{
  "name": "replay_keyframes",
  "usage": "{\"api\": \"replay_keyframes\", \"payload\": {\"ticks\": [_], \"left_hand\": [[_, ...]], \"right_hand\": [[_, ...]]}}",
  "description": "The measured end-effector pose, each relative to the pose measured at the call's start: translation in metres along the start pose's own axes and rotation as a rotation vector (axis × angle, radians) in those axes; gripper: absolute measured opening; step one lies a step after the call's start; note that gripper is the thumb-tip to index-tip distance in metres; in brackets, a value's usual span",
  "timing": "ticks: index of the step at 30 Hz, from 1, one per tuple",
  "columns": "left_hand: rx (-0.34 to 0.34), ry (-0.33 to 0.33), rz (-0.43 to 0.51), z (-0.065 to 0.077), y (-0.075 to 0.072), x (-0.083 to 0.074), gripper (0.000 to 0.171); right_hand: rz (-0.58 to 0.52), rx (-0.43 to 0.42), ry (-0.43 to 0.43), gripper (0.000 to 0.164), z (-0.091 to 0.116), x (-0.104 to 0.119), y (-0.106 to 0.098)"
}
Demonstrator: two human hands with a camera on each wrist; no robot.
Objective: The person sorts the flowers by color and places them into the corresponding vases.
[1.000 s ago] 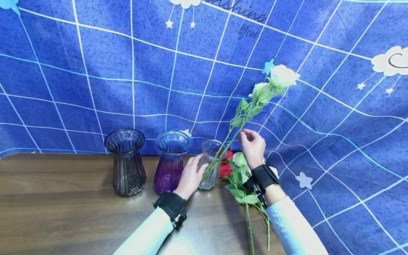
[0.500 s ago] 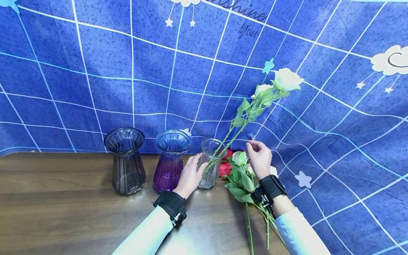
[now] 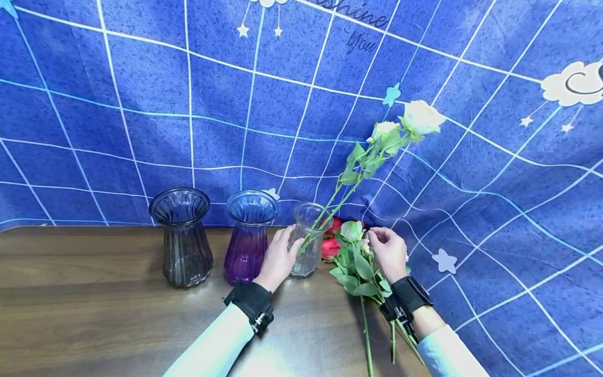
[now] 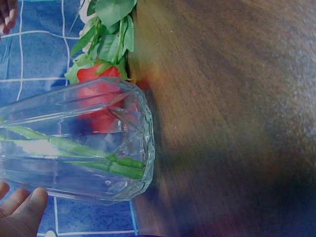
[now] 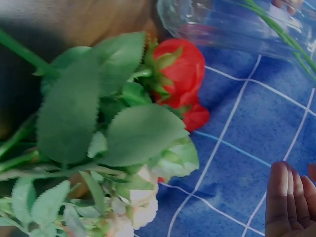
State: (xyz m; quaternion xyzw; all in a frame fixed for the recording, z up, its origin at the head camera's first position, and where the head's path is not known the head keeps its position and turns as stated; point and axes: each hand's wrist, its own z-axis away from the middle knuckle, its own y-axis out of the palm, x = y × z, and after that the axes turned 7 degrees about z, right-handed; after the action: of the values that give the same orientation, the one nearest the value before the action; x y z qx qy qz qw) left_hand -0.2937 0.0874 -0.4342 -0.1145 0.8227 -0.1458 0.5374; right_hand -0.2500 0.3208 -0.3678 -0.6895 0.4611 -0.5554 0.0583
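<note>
vase of clear faceted glass (image 3: pixel 311 257), flared at the rim, stands upright on the brown wood-grain table (image 3: pixel 118 314). two white roses on long green stems (image 3: pixel 388 141) lean from it to the right, stem ends near its base. hands are well apart. left hand (image 3: pixel 277 260) lays fairly straight fingers against the vase's left side. right hand (image 3: pixel 390 255) is over a loose pile of red and pale roses with green leaves (image 3: pixel 363 267), fingers together and slightly bent, nothing seen between them; contact with a bloom cannot be told.

risks, as judged: high blooms leaning one way could tip the light-looking vase if the left hand's support is lost. crossed stems could drag neighbours along if one were pulled. the black wrist strap (image 3: pixel 412 294), over those stems, could snag. a leftward swing could knock the blue-to-purple ribbed glass vase (image 3: pixel 242 256).
</note>
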Motion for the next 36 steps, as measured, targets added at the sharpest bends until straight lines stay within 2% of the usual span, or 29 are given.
{"api": "replay_keyframes", "payload": {"ticks": [6,18,36], "left_hand": [[-0.004,0.008,0.001,0.0,0.001,0.002,0.047],[0.005,-0.017,0.01,0.0,0.001,0.001,0.048],[0.0,0.0,0.007,-0.001,0.001,0.004,0.047]], "right_hand": [[0.093,0.049,-0.002,0.016,0.015,-0.013,0.005],[0.165,0.177,0.044,0.013,0.037,-0.036,0.013],[0.184,0.35,0.117,0.009,0.065,-0.054,0.003]]}}
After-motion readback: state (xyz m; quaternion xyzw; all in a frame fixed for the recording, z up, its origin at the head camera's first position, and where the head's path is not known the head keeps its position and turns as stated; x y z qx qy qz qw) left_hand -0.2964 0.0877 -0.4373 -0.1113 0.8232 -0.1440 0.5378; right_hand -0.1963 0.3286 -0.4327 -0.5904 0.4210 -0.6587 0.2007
